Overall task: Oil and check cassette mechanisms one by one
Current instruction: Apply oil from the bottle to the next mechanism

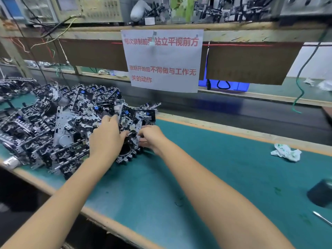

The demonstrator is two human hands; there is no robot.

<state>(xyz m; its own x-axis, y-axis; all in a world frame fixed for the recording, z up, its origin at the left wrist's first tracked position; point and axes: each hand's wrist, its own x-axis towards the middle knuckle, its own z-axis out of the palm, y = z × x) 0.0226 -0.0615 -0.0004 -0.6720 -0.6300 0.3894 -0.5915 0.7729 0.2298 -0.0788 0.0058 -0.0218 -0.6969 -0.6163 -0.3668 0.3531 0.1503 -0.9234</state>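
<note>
Both forearms reached mid-frame, left hand (pixel 106 135) and right hand (pixel 150 137) grasping one cassette mechanism (pixel 132 130) off the big pile (pixel 53 119) at left; oiling apparently not begun, most units left.

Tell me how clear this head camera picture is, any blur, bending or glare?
Head view: wide-angle bending curves the bench edge and shelf; the paper sign reads fairly sharp; the pile of mechanisms is soft with bright glints on metal; the left hand and right hand on the held mechanism look slightly motion-blurred; the dark object at the right edge is out of focus.
</note>
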